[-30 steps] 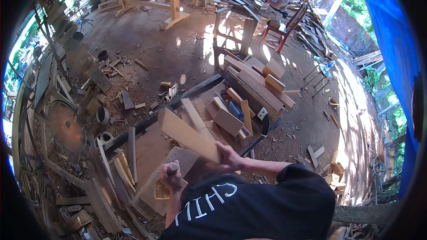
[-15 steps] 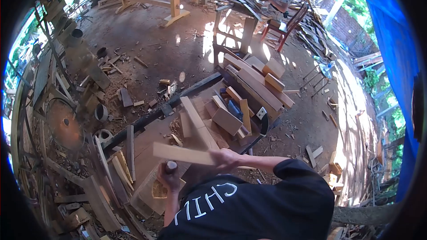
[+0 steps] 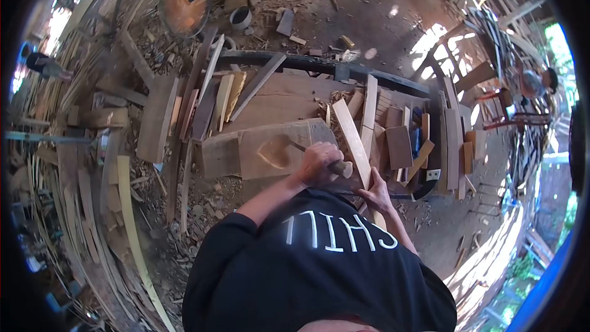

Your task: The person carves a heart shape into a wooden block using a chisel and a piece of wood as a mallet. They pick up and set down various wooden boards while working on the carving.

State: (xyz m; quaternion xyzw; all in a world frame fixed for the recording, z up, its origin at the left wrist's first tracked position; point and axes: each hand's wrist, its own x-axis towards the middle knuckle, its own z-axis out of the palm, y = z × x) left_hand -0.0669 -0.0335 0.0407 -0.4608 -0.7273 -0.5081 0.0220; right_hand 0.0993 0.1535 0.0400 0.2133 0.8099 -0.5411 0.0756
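My left hand (image 3: 319, 163) is closed round the wooden handle of a chisel (image 3: 341, 168), its thin shaft pointing left toward a hollow in a wooden block (image 3: 310, 128). The hollow (image 3: 276, 152) is pale and rounded, with bare wood inside. My right hand (image 3: 377, 193) grips a light wooden bar (image 3: 351, 129) near its lower end. That bar slants up and away from me, beside another pale batten (image 3: 370, 98) lying on the workbench (image 3: 276, 95).
Wood offcuts (image 3: 399, 147) and a black-handled saw (image 3: 428, 179) crowd the bench's right side. Planks (image 3: 157, 117) are piled at left. A rusty disc (image 3: 184, 1) stands at the back. At far right a person (image 3: 533, 81) is near a red chair (image 3: 501, 107).
My view has turned left and down. The wooden bar has swung from lying crosswise over the chisel hand to slanting away on the right. Both hands keep their holds.
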